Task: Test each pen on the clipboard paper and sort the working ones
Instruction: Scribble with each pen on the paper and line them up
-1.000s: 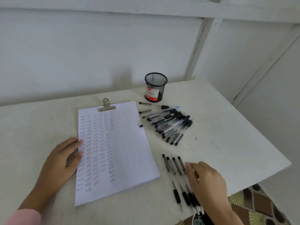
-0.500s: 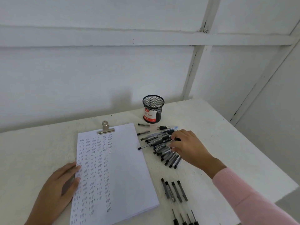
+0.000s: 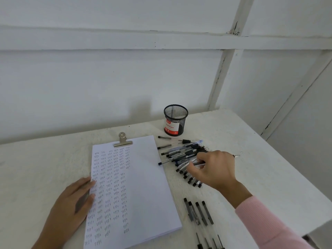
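A stack of white paper under a metal clip lies on the table, its left half covered in rows of small pen marks. My left hand rests flat on the paper's left edge. To the right lies a heap of black pens. My right hand is over that heap and pinches one pen; its tip sticks out past the hand at the right. Several capless pens lie in a row near the front edge, with loose caps below them.
A black mesh pen cup with a red label stands behind the heap near the white wall. The white table ends at the right and front right. A pink sleeve covers my right forearm.
My right hand left the row of pens near the front, reached to the heap and took hold of one pen. The view tilted upward. My left hand stayed on the paper.
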